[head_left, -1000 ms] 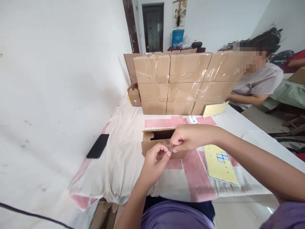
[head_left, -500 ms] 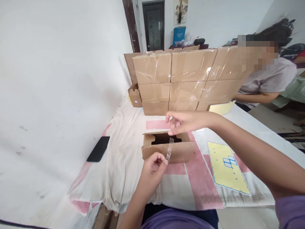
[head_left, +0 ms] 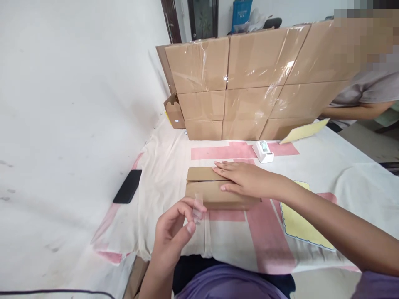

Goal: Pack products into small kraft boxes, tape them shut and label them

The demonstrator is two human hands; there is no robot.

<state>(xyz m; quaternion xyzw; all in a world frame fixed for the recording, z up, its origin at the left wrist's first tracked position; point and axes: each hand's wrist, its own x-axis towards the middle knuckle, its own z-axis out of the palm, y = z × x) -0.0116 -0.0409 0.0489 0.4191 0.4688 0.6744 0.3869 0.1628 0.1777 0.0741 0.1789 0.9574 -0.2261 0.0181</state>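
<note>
A small cardboard box (head_left: 229, 202) lies on the cloth in front of me, its top flaps folded down with a narrow dark gap between them. My right hand (head_left: 249, 178) rests on the flaps, palm down, fingers stretched out. Just left of the box's near side, my left hand (head_left: 174, 226) is raised with a short strip of clear tape (head_left: 197, 207) at its thumb and fingertips. The tape's upper end stands free in front of the box.
A wall of taped cardboard boxes (head_left: 202, 106) rises behind. A white tape dispenser (head_left: 263, 152), a folded yellow card (head_left: 305, 131) and a flat yellow sheet (head_left: 301, 220) lie around the right side. At left are a black phone (head_left: 127, 187) and an open carton (head_left: 175, 112). A person (head_left: 370, 95) sits beyond.
The box's flaps have gone from open to folded down. My right hand has come down from above the box onto them. My left hand has moved left and nearer with the tape.
</note>
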